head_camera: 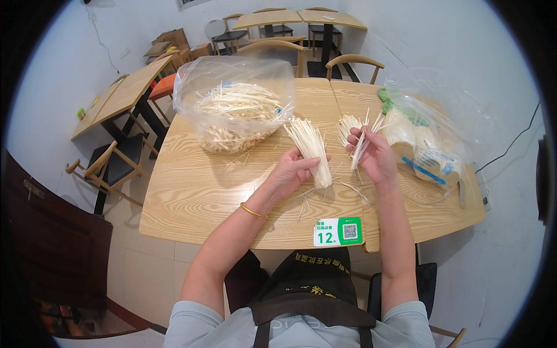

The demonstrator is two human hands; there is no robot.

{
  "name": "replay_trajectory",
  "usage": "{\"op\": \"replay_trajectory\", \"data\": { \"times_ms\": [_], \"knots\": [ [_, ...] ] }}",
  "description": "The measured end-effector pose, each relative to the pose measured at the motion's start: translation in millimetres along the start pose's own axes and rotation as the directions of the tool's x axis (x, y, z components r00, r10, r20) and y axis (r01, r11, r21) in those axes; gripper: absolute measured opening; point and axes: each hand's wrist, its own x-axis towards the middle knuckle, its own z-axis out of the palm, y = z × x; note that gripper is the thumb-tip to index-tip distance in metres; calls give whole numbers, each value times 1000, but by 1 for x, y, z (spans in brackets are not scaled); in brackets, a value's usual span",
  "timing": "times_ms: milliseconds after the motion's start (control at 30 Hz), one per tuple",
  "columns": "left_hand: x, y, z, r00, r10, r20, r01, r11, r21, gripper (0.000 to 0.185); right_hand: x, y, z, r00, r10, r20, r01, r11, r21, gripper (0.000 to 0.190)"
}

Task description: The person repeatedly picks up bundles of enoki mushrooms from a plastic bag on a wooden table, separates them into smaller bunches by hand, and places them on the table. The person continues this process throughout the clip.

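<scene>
My left hand grips a thick bundle of enoki mushrooms, its caps pointing up and away from me. In my right hand is a thin bunch of enoki strands, held between thumb and fingers. Just behind those fingers, another clump of enoki lies on the wooden table, partly hidden by the hand. A few loose strands are scattered below both hands. To the left, an open clear plastic bag holds a large heap of separated enoki.
At right, a clear plastic bag contains several whole enoki clusters, with green material beside them. A green-and-white card bearing writing and a printed code lies at the near edge. Wooden chairs and further tables stand beyond.
</scene>
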Motion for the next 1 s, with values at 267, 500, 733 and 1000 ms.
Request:
{"op": "replay_trajectory", "data": {
  "times_ms": [267,500,733,1000],
  "knots": [
    [-1,1,0,997,-2,79,9,995,-98,52,-6,24,12,968,250,-1,-227,877,-424,21],
    [-1,-2,-1,998,-7,61,8,1000,-26,52,-13,35,28,979,190,-76,-202,845,-494,20],
    [-2,-1,5,998,21,51,-20,1000,-24,48,-10,37,22,988,152,-4,-134,859,-494,16],
    [3,-2,-1,998,10,-58,-16,995,-100,40,-3,38,9,986,163,42,-154,975,-159,17]
  ]
}}
